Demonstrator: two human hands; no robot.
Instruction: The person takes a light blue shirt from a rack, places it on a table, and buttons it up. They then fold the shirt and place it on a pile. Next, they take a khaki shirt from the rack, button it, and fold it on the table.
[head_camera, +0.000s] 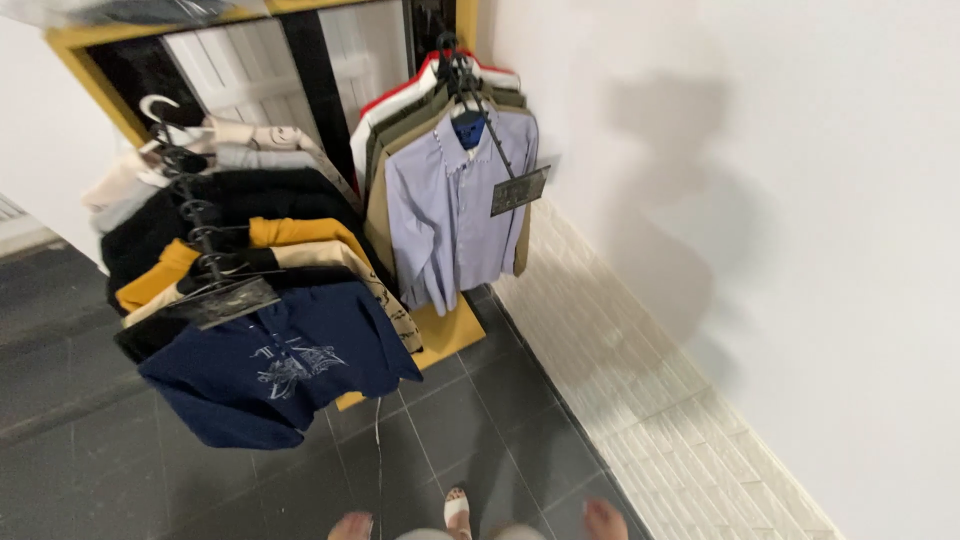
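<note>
Navy sweatshirt (275, 375), pale-blue striped shirt (450, 215)

- We see very little of ourselves: only the bottom edge of the head view catches our body.
- Our left hand (350, 525) shows as a bare, rounded tip, with no sleeve, ring or watch in view.
- Our right hand (605, 520) shows likewise, bare and cut off by the frame.
- Between them our foot wears a sandal (457, 510) with a pale strap across the toes.
- A strip of light grey clothing (520, 533) shows beside it.
</note>
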